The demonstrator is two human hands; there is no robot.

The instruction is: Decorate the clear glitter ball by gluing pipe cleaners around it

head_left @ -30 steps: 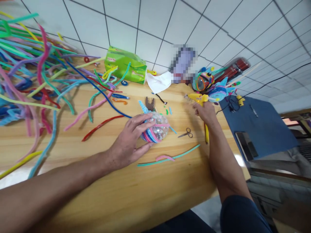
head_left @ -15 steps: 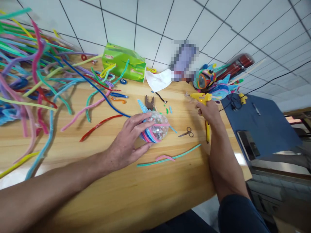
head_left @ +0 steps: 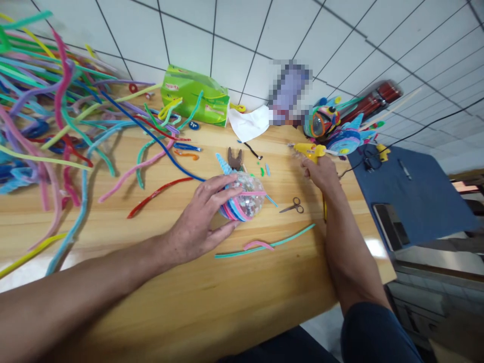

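Note:
My left hand (head_left: pixel 206 212) is closed around a clear round ball (head_left: pixel 252 201) wound with pink, blue and white pipe cleaners on its left side. A light blue pipe-cleaner spike sticks up from behind the ball. In my right hand (head_left: pixel 321 174) is a yellow glue gun (head_left: pixel 309 149), its nozzle pointing left above the table. Small scissors (head_left: pixel 293 205) lie between the two hands. Rusty pliers (head_left: pixel 235 159) rest just beyond the ball. Nearer to me, a teal pipe cleaner (head_left: pixel 291 236) lies with a short pink piece (head_left: pixel 259 244) across it.
A tangle of coloured pipe cleaners (head_left: pixel 68 116) covers the left. Along the tiled wall are a green tissue pack (head_left: pixel 194 96), a white tissue (head_left: pixel 247 123), finished-looking pipe-cleaner fish (head_left: pixel 344 138) and a red flask (head_left: pixel 380 101). A phone (head_left: pixel 388 227) lies on a blue mat (head_left: pixel 427 196).
My right hand has shifted slightly left with the glue gun, whose lower end is now more hidden behind my arm. My left hand stays on the ball. The whole view has shifted a little.

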